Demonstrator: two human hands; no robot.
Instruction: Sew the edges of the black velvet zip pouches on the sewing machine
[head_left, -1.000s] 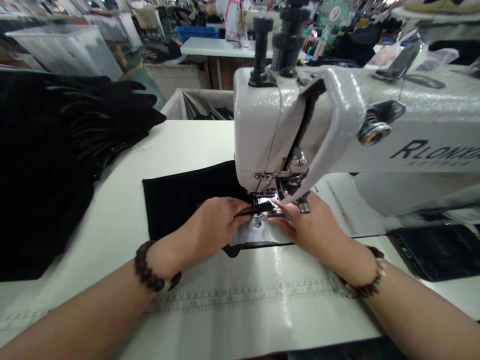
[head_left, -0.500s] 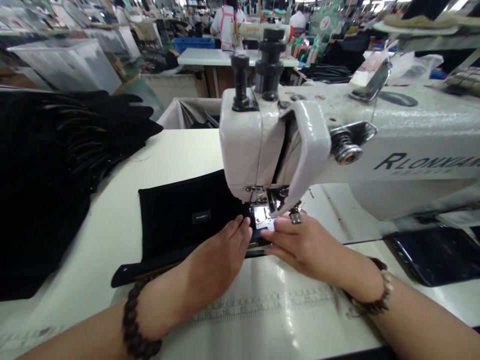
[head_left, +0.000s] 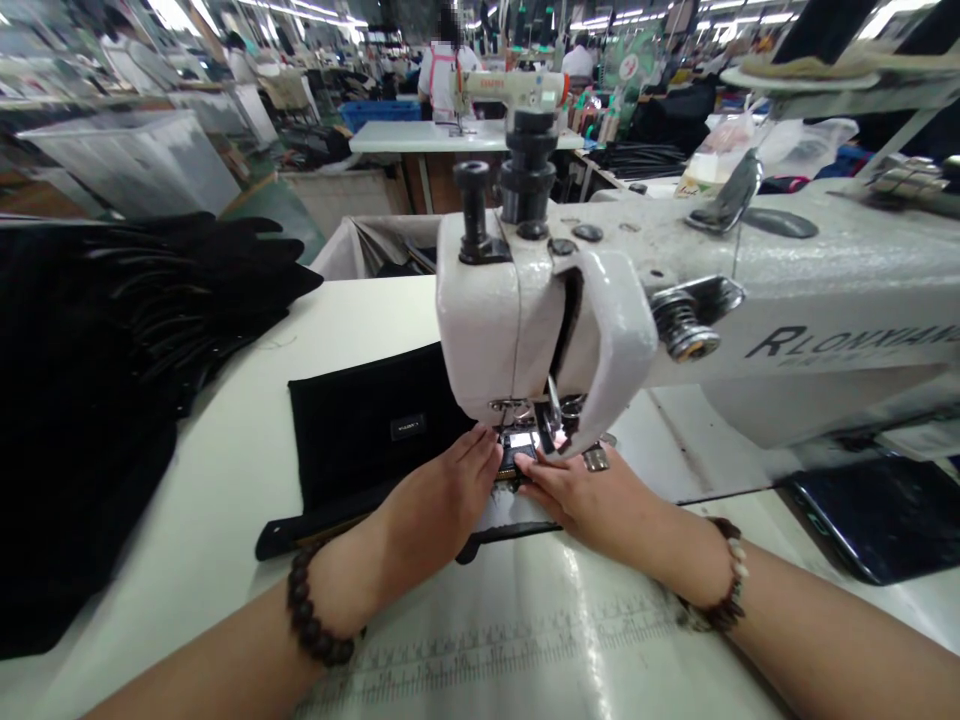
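A black fabric piece [head_left: 349,440] with a small dark label [head_left: 408,427] lies under the head of a white sewing machine [head_left: 480,320]. A gold-toothed zipper [head_left: 507,475] shows at its near edge by the needle area. My left hand [head_left: 442,490] rests flat on the fabric, fingers stretched out and side by side, just left of the presser foot. My right hand [head_left: 592,495] is right of the foot, its thumb and index finger closed on the zipper edge of the fabric. The machine head covers some right fingertips. A dark strip [head_left: 517,533] sticks out below both hands.
Black cut pieces [head_left: 82,400] are heaped at the left of the table. A dark phone [head_left: 877,515] lies at the right. Ruler markings [head_left: 480,655] run along the near tabletop. A grey bin [head_left: 367,240] stands beyond it, and a person [head_left: 446,75] is at another machine further back.
The fabric has shifted slightly to the right and away from me with my left hand, and its lower strip now shows beneath my hands. The camera view has tilted up a little.
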